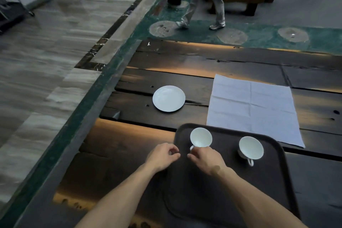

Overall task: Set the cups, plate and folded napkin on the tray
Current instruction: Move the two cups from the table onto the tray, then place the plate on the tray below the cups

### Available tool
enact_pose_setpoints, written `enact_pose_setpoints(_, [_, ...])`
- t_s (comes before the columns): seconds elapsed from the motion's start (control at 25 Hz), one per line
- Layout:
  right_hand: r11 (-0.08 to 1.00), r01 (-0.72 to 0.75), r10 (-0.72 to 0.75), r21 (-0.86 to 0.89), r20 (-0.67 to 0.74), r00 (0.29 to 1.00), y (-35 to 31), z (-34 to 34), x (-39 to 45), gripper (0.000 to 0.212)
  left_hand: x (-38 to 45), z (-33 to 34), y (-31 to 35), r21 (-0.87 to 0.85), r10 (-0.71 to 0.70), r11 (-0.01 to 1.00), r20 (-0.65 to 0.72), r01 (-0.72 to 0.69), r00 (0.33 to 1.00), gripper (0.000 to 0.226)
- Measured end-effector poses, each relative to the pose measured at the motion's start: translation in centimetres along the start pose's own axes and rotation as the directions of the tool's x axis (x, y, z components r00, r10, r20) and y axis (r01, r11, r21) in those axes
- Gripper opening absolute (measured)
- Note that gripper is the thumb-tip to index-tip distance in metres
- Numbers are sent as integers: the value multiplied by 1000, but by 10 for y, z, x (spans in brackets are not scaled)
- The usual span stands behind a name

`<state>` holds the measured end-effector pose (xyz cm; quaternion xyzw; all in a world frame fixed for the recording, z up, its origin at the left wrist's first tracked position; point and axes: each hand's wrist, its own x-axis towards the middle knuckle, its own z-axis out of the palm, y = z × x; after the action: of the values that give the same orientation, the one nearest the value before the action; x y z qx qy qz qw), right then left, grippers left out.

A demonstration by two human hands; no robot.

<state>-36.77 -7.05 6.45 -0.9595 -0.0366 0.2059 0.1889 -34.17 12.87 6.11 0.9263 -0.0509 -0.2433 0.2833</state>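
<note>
hands (184, 155) by tray (277, 168) — 2 cups (201, 137) in, plate (168, 98) out

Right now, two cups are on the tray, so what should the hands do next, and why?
Probably let go of the left cup and reach the left hand for the plate. Both cups, counting the right cup, already sit on the tray. The plate lies on the table beyond it, and the napkin is spread flat, unfolded.

Bare tray (212, 190) beside cups (251, 147)
</note>
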Motion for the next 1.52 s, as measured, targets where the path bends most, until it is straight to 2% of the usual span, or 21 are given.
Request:
enact_pose_setpoints(0.2, [1000, 2, -3, -23, -57, 998, -41, 10, 33, 33, 17, -34, -40, 127, 79, 989, -23, -75, 997, 33])
enact_pose_setpoints(0.44, [998, 23, -31, -59, -128, 991, -69, 5, 74, 32, 41, -73, -63, 240, 87, 968, -37, -76, 996, 34])
enact_pose_setpoints(0.68, [992, 4, -18, -127, -114, 993, -72, -10, 123, 32, 82, -98, -71, 270, 66, 961, -20, -58, 998, 35])
enact_pose_setpoints(0.84, [995, -13, 5, -102, -86, 996, -60, -18, 159, 33, 118, -108, -76, 311, 35, 950, -18, -27, 999, 36])
enact_pose_setpoints(1.28, [986, -147, 139, -78, -106, 985, -14, -36, 251, 32, 227, -127, -87, 320, -37, 946, -57, 54, 998, 37])
enact_pose_setpoints(1.52, [974, -215, 221, 76, -76, 972, 4, -34, 287, 53, 272, -133, -87, 191, -95, 976, -77, 108, 992, 53])
